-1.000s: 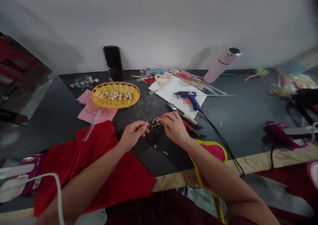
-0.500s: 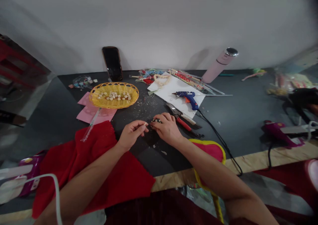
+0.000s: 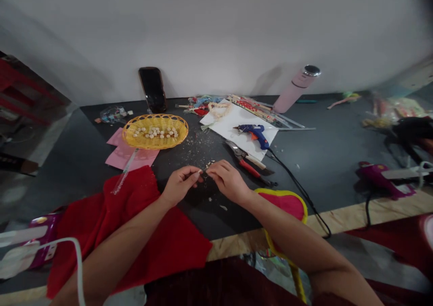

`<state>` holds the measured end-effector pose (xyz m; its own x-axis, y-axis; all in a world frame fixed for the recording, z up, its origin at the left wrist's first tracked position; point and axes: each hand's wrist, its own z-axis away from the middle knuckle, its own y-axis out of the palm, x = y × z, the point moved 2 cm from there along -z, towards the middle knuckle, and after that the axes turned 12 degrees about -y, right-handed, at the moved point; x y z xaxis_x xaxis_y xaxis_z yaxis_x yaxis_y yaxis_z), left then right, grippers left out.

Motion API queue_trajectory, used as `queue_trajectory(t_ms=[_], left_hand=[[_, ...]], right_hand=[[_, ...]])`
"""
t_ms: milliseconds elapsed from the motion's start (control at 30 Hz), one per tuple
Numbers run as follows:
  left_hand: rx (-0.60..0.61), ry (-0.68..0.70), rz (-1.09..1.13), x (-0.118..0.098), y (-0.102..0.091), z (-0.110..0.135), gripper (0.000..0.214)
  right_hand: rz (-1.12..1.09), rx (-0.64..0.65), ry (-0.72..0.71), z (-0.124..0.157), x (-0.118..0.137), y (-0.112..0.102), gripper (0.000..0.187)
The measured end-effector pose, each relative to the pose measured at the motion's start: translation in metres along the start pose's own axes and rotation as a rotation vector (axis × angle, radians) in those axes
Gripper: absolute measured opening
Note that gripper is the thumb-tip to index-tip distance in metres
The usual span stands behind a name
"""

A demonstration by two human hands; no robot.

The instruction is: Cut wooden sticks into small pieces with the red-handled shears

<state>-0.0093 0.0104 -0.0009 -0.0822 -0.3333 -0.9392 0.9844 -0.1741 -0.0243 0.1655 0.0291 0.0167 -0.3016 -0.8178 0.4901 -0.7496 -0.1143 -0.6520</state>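
My left hand [image 3: 182, 182] is closed in a pinch over the dark tabletop, with a tiny pale piece at its fingertips, too small to name. Close beside it, my right hand [image 3: 229, 180] also has its fingertips pressed together; whatever they hold is hidden. A small scatter of pale bits [image 3: 210, 164] lies on the table just beyond the fingertips. Farther off to the left, a yellow woven basket [image 3: 154, 144] holds several small whitish pieces. Red-handled pruning shears [image 3: 248, 165] lie to the right of my right hand.
A blue glue gun [image 3: 254, 131] rests on white paper [image 3: 223, 125], its black cord running to the table's front edge. Red cloth [image 3: 135, 216] lies under my left forearm. At the back stand a phone [image 3: 153, 89] and a pink bottle [image 3: 292, 92].
My right fingers have drawn together from a spread pose over the pale bits, which now show more. My left hand keeps its pinch in nearly the same place.
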Motion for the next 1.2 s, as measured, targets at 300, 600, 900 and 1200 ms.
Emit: queue_trajectory(t_ms=[300, 600, 900, 1200], left_hand=[[0.095, 0.088, -0.180, -0.0042, 0.0038, 0.0027, 0.020], [0.120, 0.123, -0.297, -0.0037, 0.0036, 0.0046, 0.020], [0.142, 0.126, -0.318, -0.0060, 0.0016, 0.0045, 0.020], [0.157, 0.133, -0.350, -0.0052, 0.0018, 0.0048, 0.023]], right_hand=[[-0.055, -0.038, 0.032, 0.0001, 0.0067, 0.0027, 0.015], [-0.056, -0.017, -0.023, 0.0008, 0.0071, 0.0016, 0.016], [-0.083, 0.003, -0.052, 0.0009, 0.0077, 0.0022, 0.018], [-0.129, 0.017, -0.054, 0.0007, 0.0084, 0.0023, 0.016]])
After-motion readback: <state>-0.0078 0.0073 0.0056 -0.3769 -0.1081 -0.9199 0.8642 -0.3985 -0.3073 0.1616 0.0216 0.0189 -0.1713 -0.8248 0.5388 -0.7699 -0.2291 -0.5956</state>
